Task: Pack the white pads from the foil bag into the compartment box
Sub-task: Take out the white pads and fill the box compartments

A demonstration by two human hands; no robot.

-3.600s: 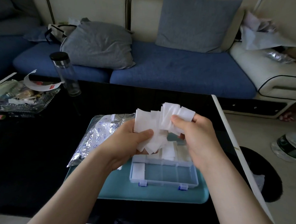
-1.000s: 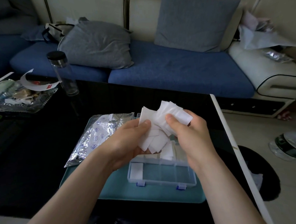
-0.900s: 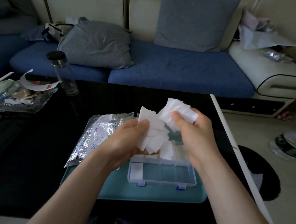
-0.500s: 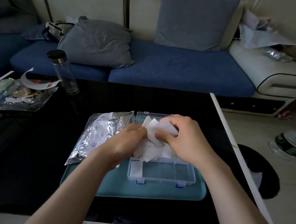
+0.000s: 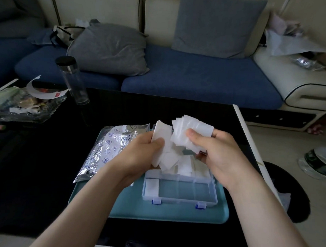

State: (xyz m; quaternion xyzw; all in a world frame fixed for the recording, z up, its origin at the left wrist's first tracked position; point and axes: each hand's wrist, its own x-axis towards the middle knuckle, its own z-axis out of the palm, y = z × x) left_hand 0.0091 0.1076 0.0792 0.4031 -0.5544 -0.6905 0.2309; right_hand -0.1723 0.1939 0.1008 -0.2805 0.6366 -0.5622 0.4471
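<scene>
Open compartment box (image 5: 179,194) on a teal tray (image 5: 161,214) near the right edge of the worktop (image 5: 49,164), with the foil bag (image 5: 111,147) just left of it. Above the box, the left hand (image 5: 141,153) and the right hand (image 5: 218,154) each have their grip curled round a bunch of white pads (image 5: 192,128). More pads lie inside the box.

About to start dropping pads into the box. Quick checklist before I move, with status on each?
1. Left hand grips its bunch: ok.
2. Right hand pinches its stack: ok.
3. Stack squared to fit a compartment: not ok, fanned.
4. Box open, flat on tray: ok.
5. Near row has room: ok, only a lone pad at its left end.
6. Far row's fill: cannot tell, hidden behind the bunch.
</scene>
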